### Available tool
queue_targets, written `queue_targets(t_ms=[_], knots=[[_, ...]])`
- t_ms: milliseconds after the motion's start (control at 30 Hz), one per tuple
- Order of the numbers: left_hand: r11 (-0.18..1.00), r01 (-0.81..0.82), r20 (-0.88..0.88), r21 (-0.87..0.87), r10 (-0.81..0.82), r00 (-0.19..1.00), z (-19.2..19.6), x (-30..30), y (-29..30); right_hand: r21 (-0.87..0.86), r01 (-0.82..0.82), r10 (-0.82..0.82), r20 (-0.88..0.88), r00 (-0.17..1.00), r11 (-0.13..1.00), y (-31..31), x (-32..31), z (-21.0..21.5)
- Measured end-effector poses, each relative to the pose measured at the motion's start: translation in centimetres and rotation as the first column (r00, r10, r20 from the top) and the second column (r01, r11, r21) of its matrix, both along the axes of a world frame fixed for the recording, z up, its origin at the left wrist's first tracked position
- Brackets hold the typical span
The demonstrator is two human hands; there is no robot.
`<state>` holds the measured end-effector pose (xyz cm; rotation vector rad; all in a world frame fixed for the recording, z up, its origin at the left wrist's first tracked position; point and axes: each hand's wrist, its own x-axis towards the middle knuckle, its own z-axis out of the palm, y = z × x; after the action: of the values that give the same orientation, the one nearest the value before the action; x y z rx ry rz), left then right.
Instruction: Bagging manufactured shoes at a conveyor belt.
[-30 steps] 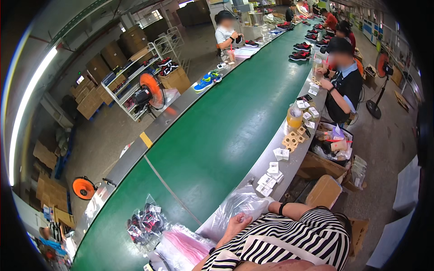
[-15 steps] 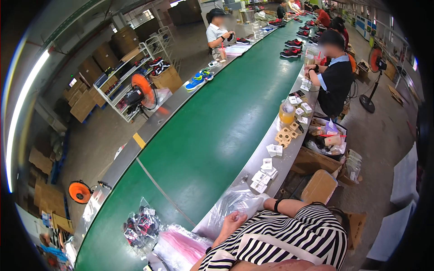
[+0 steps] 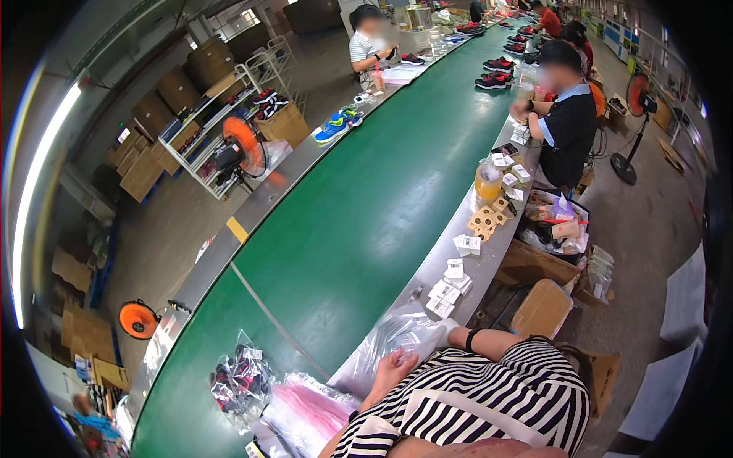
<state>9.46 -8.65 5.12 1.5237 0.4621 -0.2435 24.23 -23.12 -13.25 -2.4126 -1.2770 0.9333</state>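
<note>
Own hands aren't showing, so can't tell their fingers' state. Striped-shirt co-worker's near hand (image 3: 389,368) is resting loosely curled on a clear bag (image 3: 401,336); far hand (image 3: 449,327) is pressing the bag's other end, grip unclear. Bag is lying on the steel ledge (image 3: 412,294), beside the green belt (image 3: 366,214). Looks early: one bagged pair of shoes (image 3: 240,378) done, pink bags (image 3: 305,408) waiting. White tags (image 3: 447,290) are crowding the ledge; belt ahead is giving wide room.
</note>
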Motion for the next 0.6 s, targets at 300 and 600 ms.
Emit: queue_targets(t_ms=[300,600], knots=[[0.994,-0.018,-0.024,0.104,0.021,0.999,-0.1,-0.3,0.1,0.006,0.000,0.000,0.013,1.000,1.000,0.5,-0.3,2.6],[0.994,-0.006,0.002,-0.108,0.006,1.000,-1.9,-0.6,0.5,0.011,-0.030,0.030,-0.046,0.998,0.999,0.5,0.1,2.5]])
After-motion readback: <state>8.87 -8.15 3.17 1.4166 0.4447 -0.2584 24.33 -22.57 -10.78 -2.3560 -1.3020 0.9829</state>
